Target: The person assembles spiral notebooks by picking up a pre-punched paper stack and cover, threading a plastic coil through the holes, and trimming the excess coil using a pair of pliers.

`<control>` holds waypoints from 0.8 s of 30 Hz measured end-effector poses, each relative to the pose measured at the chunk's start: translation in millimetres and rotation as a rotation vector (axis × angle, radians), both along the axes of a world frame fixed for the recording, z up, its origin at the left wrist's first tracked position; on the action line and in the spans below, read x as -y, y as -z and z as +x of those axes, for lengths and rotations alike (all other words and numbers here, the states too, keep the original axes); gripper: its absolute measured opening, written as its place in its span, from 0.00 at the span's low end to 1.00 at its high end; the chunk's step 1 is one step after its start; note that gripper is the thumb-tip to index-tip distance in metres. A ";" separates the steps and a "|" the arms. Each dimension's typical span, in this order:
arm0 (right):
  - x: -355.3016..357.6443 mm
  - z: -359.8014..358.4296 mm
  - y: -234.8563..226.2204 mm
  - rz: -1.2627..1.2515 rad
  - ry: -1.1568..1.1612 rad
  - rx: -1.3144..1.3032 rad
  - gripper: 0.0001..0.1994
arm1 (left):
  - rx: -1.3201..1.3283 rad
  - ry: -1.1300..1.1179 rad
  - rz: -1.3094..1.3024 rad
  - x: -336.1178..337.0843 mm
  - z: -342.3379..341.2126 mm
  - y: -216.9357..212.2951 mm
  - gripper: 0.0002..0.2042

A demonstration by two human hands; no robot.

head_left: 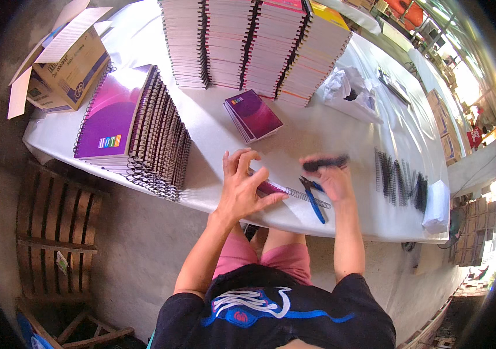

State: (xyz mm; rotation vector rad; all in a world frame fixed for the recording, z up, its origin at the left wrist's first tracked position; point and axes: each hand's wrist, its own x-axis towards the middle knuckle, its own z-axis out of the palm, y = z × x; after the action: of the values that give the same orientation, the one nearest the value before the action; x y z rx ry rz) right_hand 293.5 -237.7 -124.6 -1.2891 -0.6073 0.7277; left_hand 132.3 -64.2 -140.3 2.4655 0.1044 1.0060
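My left hand [241,189] is curled around a small purple notebook [270,187], which it mostly hides. From the notebook's edge a loose wire coil [309,198] sticks out to the right over the table. Blurred by motion, my right hand [335,179] grips a dark, elongated thing [324,163] whose kind I cannot make out. Just left of that hand, blue-handled pliers [315,205] lie across the coil. Beyond my hands rests a small stack of purple booklets [253,116].
A tall stack of coil-bound purple notebooks [108,113] stands left, beside an open cardboard box [65,70]. High piles of bound books [248,46] rise at the back. Black coils [399,180] and a white packet [435,206] lie right, and a crumpled white bag [349,93] farther back.
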 end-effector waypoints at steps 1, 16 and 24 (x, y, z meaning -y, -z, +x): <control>0.5 -5.5 -2.4 -0.004 -0.065 -0.021 0.13 | 0.000 0.009 0.013 -0.1 1.6 0.8 0.25; -22.3 -22.4 -21.0 -0.500 -0.162 0.515 0.14 | -0.015 0.091 -0.103 -12.8 2.1 6.4 0.25; -35.2 -12.9 -7.6 -0.488 0.042 0.572 0.14 | 0.106 0.063 -0.394 -18.4 14.7 15.2 0.30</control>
State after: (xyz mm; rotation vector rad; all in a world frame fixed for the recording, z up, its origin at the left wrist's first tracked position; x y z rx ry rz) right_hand 280.6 -202.5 -117.0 -1.9871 -0.8893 0.4776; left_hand 147.0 -45.8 -155.5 2.0440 0.1716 0.9811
